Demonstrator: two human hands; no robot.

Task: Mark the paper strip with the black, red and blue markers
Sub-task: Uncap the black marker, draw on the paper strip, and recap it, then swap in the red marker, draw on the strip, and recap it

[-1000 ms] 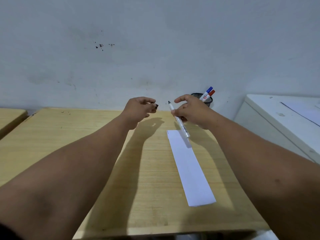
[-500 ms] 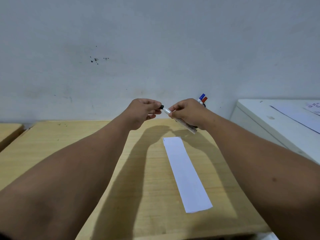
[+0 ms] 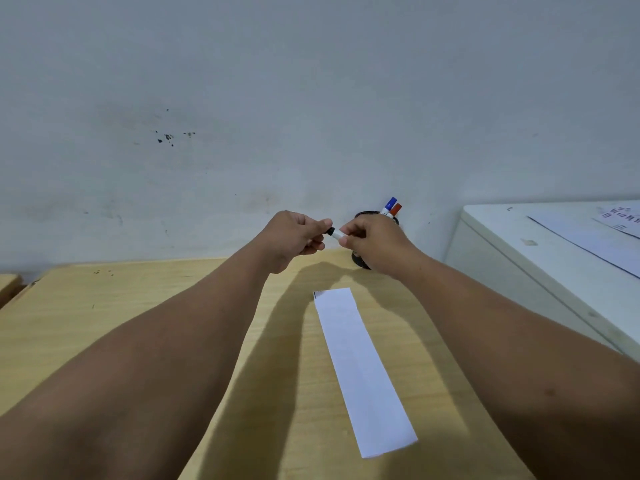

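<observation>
A white paper strip (image 3: 360, 368) lies on the wooden desk (image 3: 104, 323), with a short black line at its far left corner. Above the desk's far edge my right hand (image 3: 374, 242) grips the white barrel of the black marker (image 3: 336, 234). My left hand (image 3: 294, 237) pinches the marker's black cap (image 3: 330, 231), which sits against the barrel's end. Behind my right hand a black pen holder (image 3: 360, 261) stands by the wall, with the blue marker (image 3: 389, 204) and the red marker (image 3: 396, 210) sticking out of it.
A white cabinet (image 3: 554, 258) stands to the right of the desk with printed sheets (image 3: 595, 233) on top. A grey wall rises directly behind the desk. Another wooden surface (image 3: 7, 285) shows at the far left.
A second ago the cap in my left hand was apart from the bare marker tip. My hands have come together and risen, and the cap now meets the barrel.
</observation>
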